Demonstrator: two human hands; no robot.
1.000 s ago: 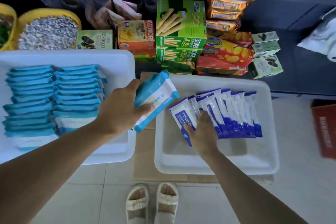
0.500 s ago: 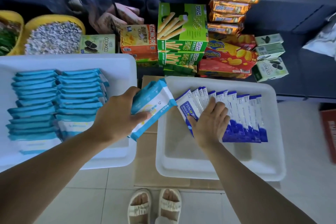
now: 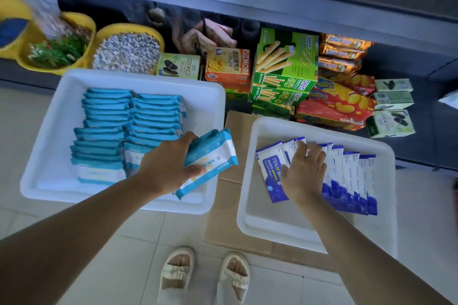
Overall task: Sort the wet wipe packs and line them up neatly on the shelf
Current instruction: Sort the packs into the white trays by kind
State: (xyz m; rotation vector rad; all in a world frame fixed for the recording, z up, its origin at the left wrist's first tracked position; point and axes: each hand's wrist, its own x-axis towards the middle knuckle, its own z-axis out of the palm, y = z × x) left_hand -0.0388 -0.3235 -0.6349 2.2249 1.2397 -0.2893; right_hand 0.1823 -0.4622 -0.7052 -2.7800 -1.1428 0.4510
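My left hand (image 3: pixel 168 166) grips a light-blue and white wet wipe pack (image 3: pixel 213 158) over the right rim of the left white tray (image 3: pixel 49 156). Two rows of matching light-blue packs (image 3: pixel 128 129) stand lined up in that tray. My right hand (image 3: pixel 306 173) lies with straight fingers on a fanned row of dark-blue and white alcohol wipe packs (image 3: pixel 352 181) inside the right white tray (image 3: pixel 250 225). The leftmost dark-blue pack (image 3: pixel 271 171) leans away from the others beside my thumb.
Both trays sit on a tiled floor, the right one on flat cardboard (image 3: pixel 223 230). Behind them a low dark shelf holds snack boxes (image 3: pixel 285 67), cookie boxes (image 3: pixel 391 111) and yellow bowls (image 3: pixel 128 52). My sandalled feet (image 3: pixel 205 275) stand near the bottom edge.
My right hand has gone from gripping the left end of the dark-blue packs to lying flat across them. The view has tilted up. My left hand keeps its pack.
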